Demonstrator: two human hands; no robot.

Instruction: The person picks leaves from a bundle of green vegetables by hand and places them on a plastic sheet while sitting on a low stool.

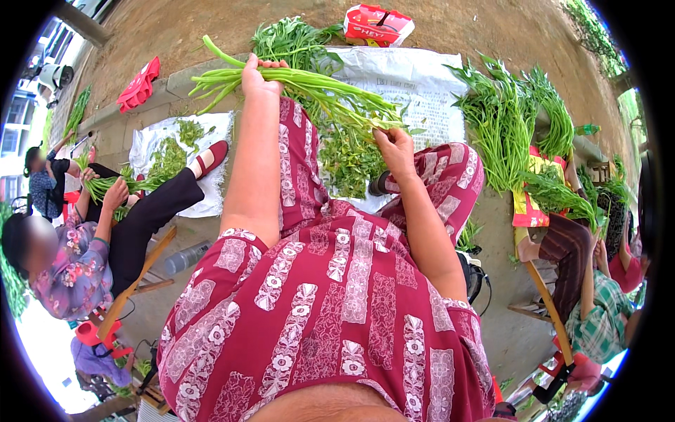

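Observation:
My left hand is closed round a bunch of long-stemmed leafy greens, held above my knees. The pale cut ends stick out to the left, with one thick stalk angled upward. The leafy tips droop to the right, where my right hand pinches yellowish leaves at the end of the bunch. Beneath them, a heap of loose plucked leaves lies on a white woven sack between my legs. Another pile of greens rests at the far edge of this sack.
Large bundles of greens lie to the right. A red bag stands beyond the sack; red cloth lies at far left. Seated co-workers handle greens on both sides. A second white sack and a bottle are on the left.

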